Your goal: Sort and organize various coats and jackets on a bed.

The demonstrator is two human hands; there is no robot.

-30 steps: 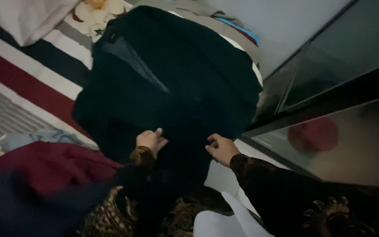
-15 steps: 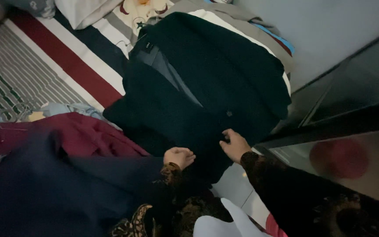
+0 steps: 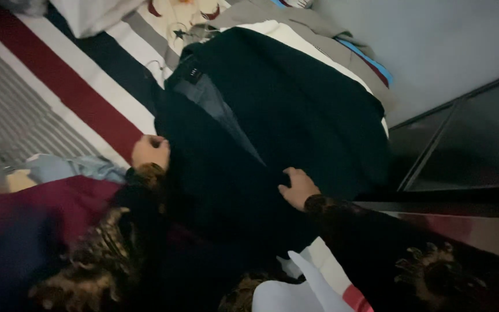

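A dark navy jacket (image 3: 284,110) lies spread on a striped bed cover (image 3: 82,98), its grey lining and small label showing near the collar. My left hand (image 3: 150,151) grips the jacket's left edge with curled fingers. My right hand (image 3: 298,188) rests flat on the jacket's lower front, fingers apart. Both arms wear dark sleeves with gold patterning.
A maroon garment (image 3: 53,202) and a pale blue cloth (image 3: 64,169) lie at the left. A white pillow (image 3: 90,14) sits at the top. A dark glass-fronted cabinet (image 3: 469,150) stands at the right. White fabric (image 3: 295,289) shows at the bottom.
My left hand moved from the jacket's bottom hem up and left to its side edge. My right hand stayed on the lower front. The view shifted slightly.
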